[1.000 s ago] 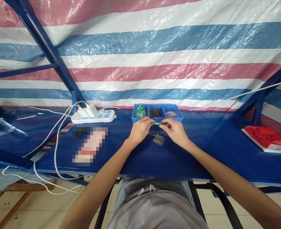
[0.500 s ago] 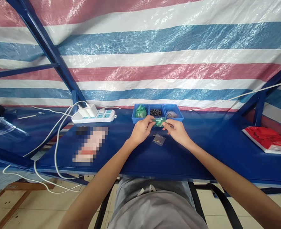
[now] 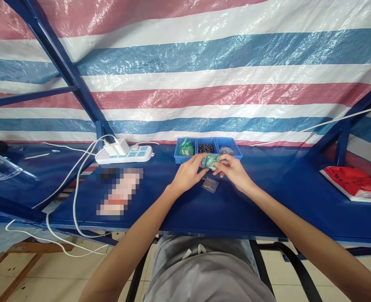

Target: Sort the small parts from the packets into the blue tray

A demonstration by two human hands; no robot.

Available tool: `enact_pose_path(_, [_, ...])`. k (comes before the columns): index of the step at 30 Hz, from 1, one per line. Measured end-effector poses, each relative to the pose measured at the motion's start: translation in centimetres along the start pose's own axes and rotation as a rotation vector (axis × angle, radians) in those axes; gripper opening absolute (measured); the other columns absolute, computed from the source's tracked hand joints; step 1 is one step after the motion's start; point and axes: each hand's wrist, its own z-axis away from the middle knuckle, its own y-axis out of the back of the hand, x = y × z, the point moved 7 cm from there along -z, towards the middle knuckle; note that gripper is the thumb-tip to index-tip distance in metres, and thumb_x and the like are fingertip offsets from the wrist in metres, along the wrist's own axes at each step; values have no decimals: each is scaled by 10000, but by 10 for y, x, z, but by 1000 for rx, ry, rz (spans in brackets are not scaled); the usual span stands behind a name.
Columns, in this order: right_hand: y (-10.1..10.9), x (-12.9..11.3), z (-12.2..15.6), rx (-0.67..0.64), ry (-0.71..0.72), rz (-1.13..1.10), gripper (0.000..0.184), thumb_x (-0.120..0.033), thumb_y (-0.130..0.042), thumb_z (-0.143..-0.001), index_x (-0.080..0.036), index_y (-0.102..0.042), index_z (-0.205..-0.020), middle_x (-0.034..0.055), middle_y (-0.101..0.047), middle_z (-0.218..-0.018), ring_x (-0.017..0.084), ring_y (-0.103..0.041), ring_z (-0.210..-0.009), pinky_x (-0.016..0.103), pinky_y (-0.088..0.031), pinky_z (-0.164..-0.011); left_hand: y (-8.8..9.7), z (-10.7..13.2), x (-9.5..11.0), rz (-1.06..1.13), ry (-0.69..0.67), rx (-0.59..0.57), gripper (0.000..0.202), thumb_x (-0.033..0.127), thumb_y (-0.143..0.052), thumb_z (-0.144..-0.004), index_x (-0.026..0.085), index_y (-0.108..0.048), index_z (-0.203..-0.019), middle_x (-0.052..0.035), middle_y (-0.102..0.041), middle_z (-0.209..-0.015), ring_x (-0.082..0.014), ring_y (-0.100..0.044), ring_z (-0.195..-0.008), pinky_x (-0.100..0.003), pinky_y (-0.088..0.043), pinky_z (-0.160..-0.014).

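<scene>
Between my two hands, just in front of the blue bins, is a small green plastic bag (image 3: pixel 210 161). My left hand (image 3: pixel 190 173) pinches its left side, and my right hand (image 3: pixel 233 171) grips its right side. What the bag contains is too small to make out. Below the hands, a small clear bag (image 3: pixel 210 185) with thin brass-coloured pieces lies on the blue table (image 3: pixel 185 209). Behind them, the left blue bin (image 3: pixel 181 160) holds more green bags (image 3: pixel 185 147), the middle one small dark parts (image 3: pixel 206 148), the right one clear bags (image 3: pixel 227 150).
A white power strip (image 3: pixel 124 156) with plugs and looping white cables stands at the back left. Nearer lies a blurred-out flat item (image 3: pixel 122 193). A red and white package (image 3: pixel 353 183) rests at the right. Blue frame posts (image 3: pixel 62 63) and striped sheeting (image 3: pixel 204 96) close off the back.
The green bag has turned in my hands and now shows more of its face. My fingers have shifted their hold on it. The clear bag on the table stays put.
</scene>
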Motion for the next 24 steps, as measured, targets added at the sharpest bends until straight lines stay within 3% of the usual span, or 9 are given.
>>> enact_pose_path(3, [2, -3, 1, 51, 41, 21, 602, -548, -759, -773, -238, -476, -1206, -14, -675, -734, 235, -726, -699, 292, -518, -534, 0, 0, -2, -10, 0, 23, 389, 305, -584, -968, 234, -503, -1341, -65, -649, -1221, -177, -681, -907, -287, -539, -765])
enact_pose_path(5, [2, -4, 1, 56, 61, 47, 605, -531, -737, -796, -242, -465, -1253, -8, -675, -764, 233, -727, -702, 290, -522, -529, 1, 0, -1, -2, -13, 34, 352, 322, -567, -983, 230, -530, -1320, -64, -661, -1181, -174, -681, -904, -282, -536, -761])
enact_pose_path(9, [-3, -3, 0, -15, 76, 94, 333, -473, -592, -906, -207, -582, -1106, 57, -700, -919, 219, -740, -759, 266, -521, -528, 5, -1, 4, 45, -51, 70, 282, 353, -506, -1020, 221, -580, -1257, -61, -672, -1119, -174, -674, -952, -285, -530, -817])
enact_pose_path(12, [-9, -1, 0, -80, 98, 99, 244, -377, -528, -936, -202, -589, -1095, 67, -702, -972, 200, -739, -750, 246, -496, -505, 7, -1, 7, 65, -79, 89, 253, 361, -500, -1024, 218, -606, -1204, -51, -670, -1073, -165, -663, -941, -275, -519, -812])
enact_pose_path(17, [-16, -1, 2, -162, 84, 98, 238, -261, -492, -916, -204, -582, -1128, 90, -691, -1090, 198, -740, -769, 234, -464, -482, 9, -1, 10, 46, -91, 125, 230, 383, -527, -1011, 216, -647, -1115, -35, -650, -972, -141, -623, -824, -259, -489, -747])
enact_pose_path(20, [-20, -3, 4, -209, 74, 91, 310, -215, -523, -871, -217, -576, -1176, 98, -681, -1156, 210, -739, -828, 235, -472, -503, 14, -2, 8, 48, -59, 188, 242, 394, -537, -1004, 197, -669, -958, -16, -609, -837, -124, -576, -728, -246, -457, -681])
enact_pose_path(24, [-20, -5, 6, -185, 94, 150, 246, -316, -575, -890, -218, -589, -1116, 75, -687, -1023, 199, -702, -775, 248, -469, -510, 18, -2, 3, 65, -11, 247, 302, 410, -553, -994, 180, -643, -820, -4, -557, -757, -107, -506, -638, -245, -411, -613])
